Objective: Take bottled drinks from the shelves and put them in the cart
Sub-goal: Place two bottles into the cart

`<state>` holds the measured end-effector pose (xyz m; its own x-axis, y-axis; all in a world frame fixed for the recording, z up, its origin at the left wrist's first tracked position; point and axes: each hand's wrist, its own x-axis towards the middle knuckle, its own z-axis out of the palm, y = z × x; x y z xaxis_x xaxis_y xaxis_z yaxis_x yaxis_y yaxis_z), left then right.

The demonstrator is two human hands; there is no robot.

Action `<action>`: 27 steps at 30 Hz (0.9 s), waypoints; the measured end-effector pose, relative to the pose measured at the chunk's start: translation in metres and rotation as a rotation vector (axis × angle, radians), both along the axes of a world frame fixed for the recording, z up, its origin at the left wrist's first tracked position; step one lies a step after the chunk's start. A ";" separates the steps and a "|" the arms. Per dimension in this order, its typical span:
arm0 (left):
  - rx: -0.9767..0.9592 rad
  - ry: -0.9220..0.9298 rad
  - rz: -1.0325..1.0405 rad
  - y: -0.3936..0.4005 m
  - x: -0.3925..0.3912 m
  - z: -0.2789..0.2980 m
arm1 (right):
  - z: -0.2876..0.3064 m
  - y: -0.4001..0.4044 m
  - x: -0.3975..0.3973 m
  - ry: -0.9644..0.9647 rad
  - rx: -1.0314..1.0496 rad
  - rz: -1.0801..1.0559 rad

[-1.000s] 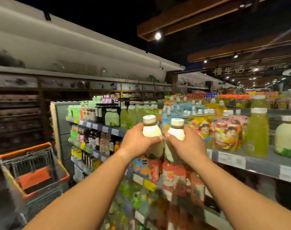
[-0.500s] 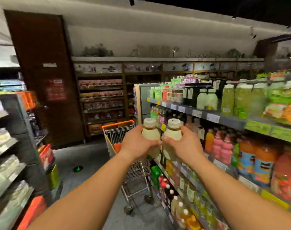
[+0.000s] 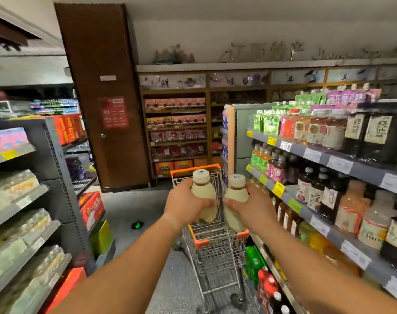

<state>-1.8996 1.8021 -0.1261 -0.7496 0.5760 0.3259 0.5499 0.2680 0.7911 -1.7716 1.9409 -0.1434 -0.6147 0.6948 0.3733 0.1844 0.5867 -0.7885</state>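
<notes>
left hand (image 3: 185, 206): curled round left bottle (image 3: 203, 196), held upright | right hand (image 3: 249, 207): wrapped round right bottle (image 3: 236, 201), held just beside the first | cart (image 3: 215, 243): seen below and beyond both hands | shelves (image 3: 338, 165): to the right of the right hand

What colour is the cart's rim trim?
Orange, on the cart rim and corners; the one head view shows it.

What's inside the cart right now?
The cart shows only bare wire mesh where visible. The two pale bottles are held above it, and they and both hands cover part of the basket.
</notes>
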 end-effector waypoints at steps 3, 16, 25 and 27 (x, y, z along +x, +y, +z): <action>-0.036 -0.002 -0.003 0.036 -0.058 -0.010 | -0.009 0.040 -0.068 -0.033 0.023 -0.011; -0.229 -0.014 0.001 0.223 -0.326 -0.114 | -0.110 0.198 -0.333 -0.084 -0.129 -0.102; -0.337 -0.092 -0.029 0.357 -0.456 -0.207 | -0.204 0.332 -0.466 -0.181 -0.179 -0.160; -0.362 -0.121 -0.007 0.388 -0.484 -0.232 | -0.233 0.364 -0.496 -0.241 -0.161 -0.158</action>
<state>-2.3838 2.1904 -0.3581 -0.7658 0.6430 0.0094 0.4610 0.5387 0.7052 -2.2679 2.3051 -0.3768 -0.5518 0.8269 0.1082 0.4557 0.4077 -0.7913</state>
